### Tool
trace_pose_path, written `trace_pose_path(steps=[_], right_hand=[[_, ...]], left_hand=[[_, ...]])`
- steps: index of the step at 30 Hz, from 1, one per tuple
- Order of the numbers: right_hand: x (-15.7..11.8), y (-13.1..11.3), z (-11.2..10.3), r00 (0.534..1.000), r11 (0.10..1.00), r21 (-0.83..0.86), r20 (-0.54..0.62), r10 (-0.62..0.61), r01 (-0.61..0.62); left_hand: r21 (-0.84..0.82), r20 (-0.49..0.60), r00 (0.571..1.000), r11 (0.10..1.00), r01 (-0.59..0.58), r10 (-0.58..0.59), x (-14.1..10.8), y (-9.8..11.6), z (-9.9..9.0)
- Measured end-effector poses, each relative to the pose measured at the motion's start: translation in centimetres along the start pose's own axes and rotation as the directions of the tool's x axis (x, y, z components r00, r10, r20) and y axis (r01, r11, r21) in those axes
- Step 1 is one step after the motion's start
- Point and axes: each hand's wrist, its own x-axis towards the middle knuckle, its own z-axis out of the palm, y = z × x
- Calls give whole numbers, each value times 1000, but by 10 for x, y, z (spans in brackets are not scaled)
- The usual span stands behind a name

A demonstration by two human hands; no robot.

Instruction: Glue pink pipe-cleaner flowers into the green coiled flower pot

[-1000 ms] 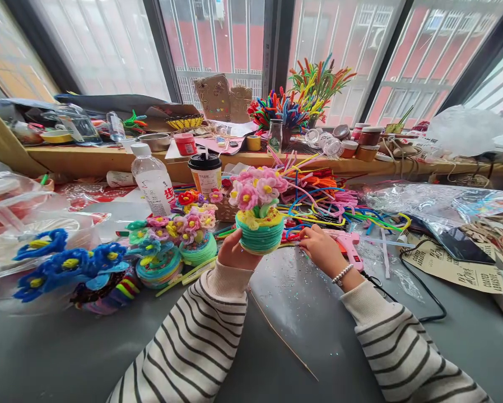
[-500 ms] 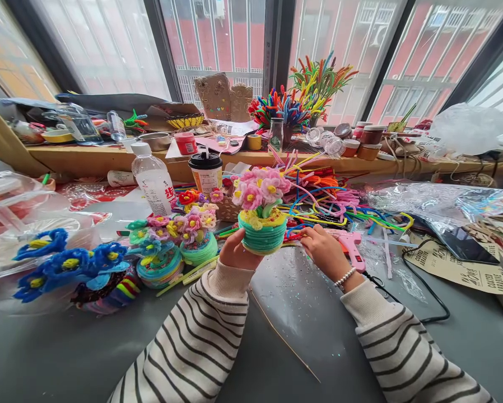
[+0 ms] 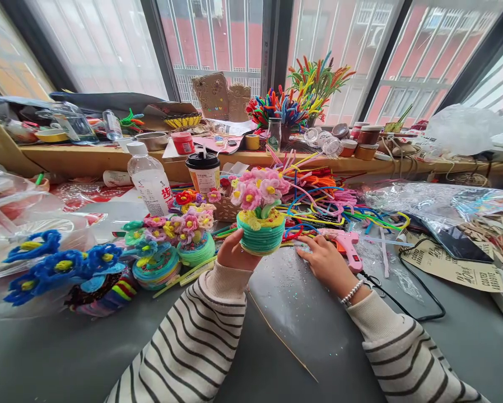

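Observation:
My left hand (image 3: pixel 236 252) holds up a turquoise coiled pot (image 3: pixel 261 238) with a yellow top and pink pipe-cleaner flowers (image 3: pixel 257 190). To its right, my right hand (image 3: pixel 321 258) is low over the grey table, fingers apart, with nothing visible in them. Just beyond that hand lies a pink glue gun (image 3: pixel 349 246). Left of the held pot stand a green pot (image 3: pixel 198 252) and a striped pot (image 3: pixel 157 270), both with flowers. Blue flowers (image 3: pixel 64 263) rise from a dark striped pot farther left.
A plastic bottle (image 3: pixel 150 184) and a lidded cup (image 3: pixel 203 173) stand behind the pots. Loose pipe cleaners (image 3: pixel 318 190) spread across the back. A thin stick (image 3: pixel 282 338) lies in front. At the right are a phone (image 3: pixel 459 240), a black cable (image 3: pixel 428 294) and sandpaper (image 3: pixel 457 267).
My right hand has moved slightly right and down, and its fingers have spread from a pinch. My left hand keeps its hold on the turquoise pot.

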Motion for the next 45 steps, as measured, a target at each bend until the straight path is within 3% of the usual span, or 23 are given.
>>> trace_pose_path(steps=[4,7,9,11,13,14,16,19,22,26,30,35,41,45], right_hand=[[0,-5,0,996,992,105,-53,71,-65],[1,-6,-4,961,901,404,-147,233,-157],[1,-6,-11,926,684,699,-87,368,-207],[-1,-5,-21,912,324,914,103,397,-244],[-3,-5,-32,906,-19,957,279,319,-288],[-4,-5,-36,899,-133,942,334,282,-309],[-7,-6,-43,886,-251,908,394,245,-335],[-10,-7,-45,886,-291,896,404,226,-335],[-10,-7,-47,898,-278,911,373,235,-306],[3,-4,-60,896,-173,951,302,325,-257],[27,-3,-88,906,44,998,26,422,-49],[51,-18,-109,861,314,940,-269,431,137],[55,-31,-105,772,663,734,-505,387,148],[53,-33,-105,741,790,593,-599,304,155]], left_hand=[[15,37,999,1000,-9,9,2,0,-2],[26,70,998,1000,4,-6,1,1,-1],[36,110,994,999,9,-13,-1,3,3],[49,153,988,999,8,-16,-5,5,8],[69,168,986,998,9,-20,-7,6,12],[75,161,987,997,9,-21,-8,7,13],[82,131,991,996,20,-31,-7,6,12],[68,71,997,997,27,-31,-5,4,7],[65,80,997,998,11,-17,-3,3,5],[74,164,986,997,5,-18,-6,2,10],[98,179,984,995,-18,0,-6,2,12],[123,103,995,992,-30,17,-3,0,8],[88,118,993,995,-40,29,-4,0,15],[79,130,990,995,-64,53,-3,-1,18]])
